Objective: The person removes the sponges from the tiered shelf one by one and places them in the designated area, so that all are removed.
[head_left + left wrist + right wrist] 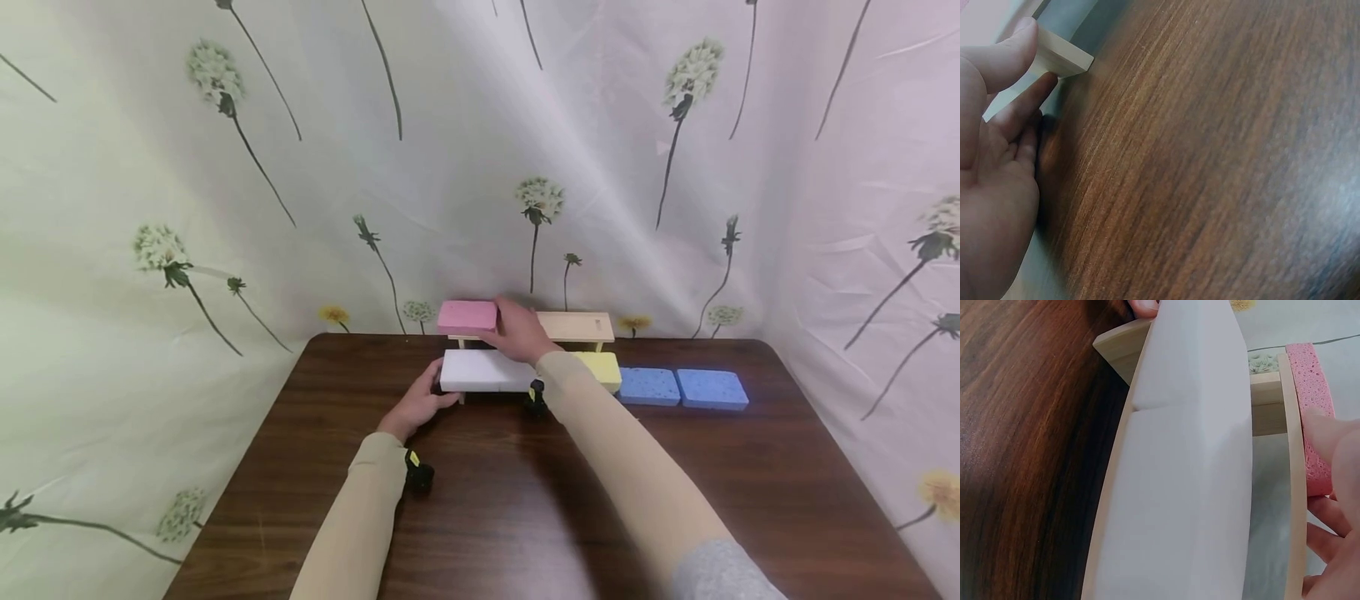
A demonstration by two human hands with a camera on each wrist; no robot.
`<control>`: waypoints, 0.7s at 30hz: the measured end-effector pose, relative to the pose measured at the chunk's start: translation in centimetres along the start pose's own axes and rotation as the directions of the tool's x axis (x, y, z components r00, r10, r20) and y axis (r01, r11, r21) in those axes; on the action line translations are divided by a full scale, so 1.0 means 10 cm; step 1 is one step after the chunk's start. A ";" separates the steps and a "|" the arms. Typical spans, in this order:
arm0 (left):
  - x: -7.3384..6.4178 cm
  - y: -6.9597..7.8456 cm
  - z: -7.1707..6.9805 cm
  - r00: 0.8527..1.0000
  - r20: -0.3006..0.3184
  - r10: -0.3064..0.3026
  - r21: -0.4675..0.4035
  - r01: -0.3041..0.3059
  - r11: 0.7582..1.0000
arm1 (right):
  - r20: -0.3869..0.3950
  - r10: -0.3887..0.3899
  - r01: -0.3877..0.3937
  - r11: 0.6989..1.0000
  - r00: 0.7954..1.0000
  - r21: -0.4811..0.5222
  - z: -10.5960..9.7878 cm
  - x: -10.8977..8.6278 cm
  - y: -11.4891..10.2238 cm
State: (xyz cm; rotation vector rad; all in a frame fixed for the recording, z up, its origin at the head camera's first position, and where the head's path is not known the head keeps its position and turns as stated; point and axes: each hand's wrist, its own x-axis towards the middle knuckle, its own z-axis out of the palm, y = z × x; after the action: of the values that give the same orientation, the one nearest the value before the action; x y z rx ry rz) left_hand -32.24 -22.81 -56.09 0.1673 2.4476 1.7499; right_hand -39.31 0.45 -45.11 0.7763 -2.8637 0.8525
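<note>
My right hand (pixel 521 332) grips a pink sponge (pixel 467 317) by its right end, at the left of the upper shelf of a two-tier wooden rack (pixel 573 326). In the right wrist view the sponge (pixel 1311 394) is against that shelf's board, thumb on its near side and fingers beyond. White sponge-like blocks (pixel 480 371) lie end to end on the lower shelf, with a yellow sponge (pixel 603 367) at their right. My left hand (pixel 418 405) holds the lower shelf's left end; in the left wrist view its thumb and fingers are around the wooden end (pixel 1063 56).
Two blue sponges (pixel 648 387) lie side by side on the dark wooden table (pixel 465 525), right of the rack. Behind the table's back edge hangs a pale curtain (pixel 465 150) printed with dandelions. Small dark devices (pixel 418 472) are worn on both wrists.
</note>
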 end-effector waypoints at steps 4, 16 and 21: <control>-0.01 0.00 0.00 1.000 0.000 0.002 0.003 -0.002 1.000 | -0.018 -0.013 0.014 1.000 1.000 0.026 -0.01 0.00 0.00; -0.01 0.02 0.01 1.000 -0.006 -0.020 0.000 0.020 1.000 | -0.013 -0.011 0.012 0.997 1.000 0.072 -0.07 -0.06 0.10; 0.00 0.01 0.01 1.000 -0.009 -0.016 0.002 0.016 1.000 | -0.009 -0.004 0.005 0.996 1.000 0.094 -0.12 -0.12 0.10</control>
State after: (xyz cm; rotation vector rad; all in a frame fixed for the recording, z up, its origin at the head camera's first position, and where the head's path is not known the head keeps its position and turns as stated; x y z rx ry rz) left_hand -32.18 -22.71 -55.98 0.1394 2.4503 1.7450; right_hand -38.88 2.36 -44.81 0.7857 -2.8303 0.9933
